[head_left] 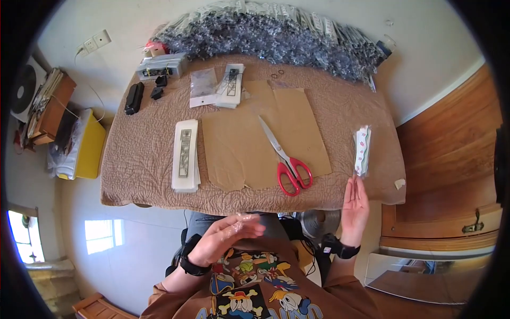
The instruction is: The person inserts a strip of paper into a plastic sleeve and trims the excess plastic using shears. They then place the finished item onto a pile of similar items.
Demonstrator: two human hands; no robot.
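My left hand (229, 237) is over my lap in front of the table edge, its fingers closed together. A thin, shiny clear plastic wrapper (238, 226) shows against the fingers; its outline is hard to make out. At the table's right side, my right hand (355, 208) has its palm turned up and its fingers stretched out. Its fingertips reach the lower end of a stack of slim clear packets (362, 153) with a white, pink-flowered strip on top. Red-handled scissors (287, 169) lie on a brown paper sheet (228, 143), blades pointing away from me.
A stack of white printed sleeves (185, 157) lies left of the paper. Behind are more sleeves (230, 87), a clear bag (203, 87), a black stapler-like object (134, 98) and a large heap of silvery packets (276, 37). A white scrap (399, 184) lies near the right corner.
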